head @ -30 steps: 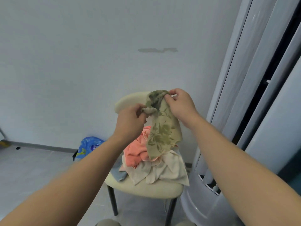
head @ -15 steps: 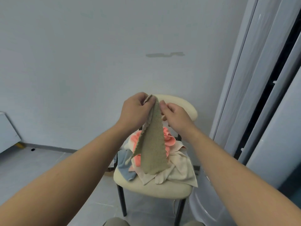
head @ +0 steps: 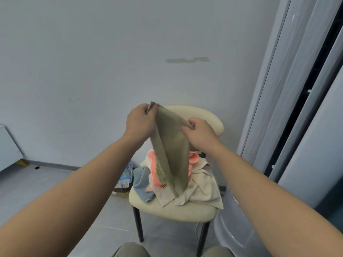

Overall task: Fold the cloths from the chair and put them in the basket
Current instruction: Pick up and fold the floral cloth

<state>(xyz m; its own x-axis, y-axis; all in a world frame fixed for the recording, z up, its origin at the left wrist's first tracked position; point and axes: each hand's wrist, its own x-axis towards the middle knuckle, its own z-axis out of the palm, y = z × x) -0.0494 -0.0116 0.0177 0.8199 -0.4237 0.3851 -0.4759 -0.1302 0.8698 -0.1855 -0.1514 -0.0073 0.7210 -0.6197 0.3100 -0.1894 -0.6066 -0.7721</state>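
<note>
I hold an olive-green cloth [head: 171, 151] up in front of me, above the chair. My left hand [head: 140, 121] pinches its upper left corner, and my right hand [head: 199, 133] pinches the upper right corner a little lower. The cloth hangs doubled, its plain side towards me. Below it a cream chair [head: 172, 212] with black legs carries a heap of cloths: a coral one [head: 155, 168], a cream one [head: 201, 190] and a blue one [head: 142, 184]. No basket is in view.
A white wall stands behind the chair. A tall white appliance [head: 232, 229] and sliding door frames [head: 289, 89] rise at the right, close to the chair. A blue printed bag [head: 125, 176] lies on the grey tiled floor left of the chair.
My hands have moved apart along the cloth's top edge, the left rising, the right dropping. The cloth's printed side has turned away, and it hangs wider than half a second ago.
</note>
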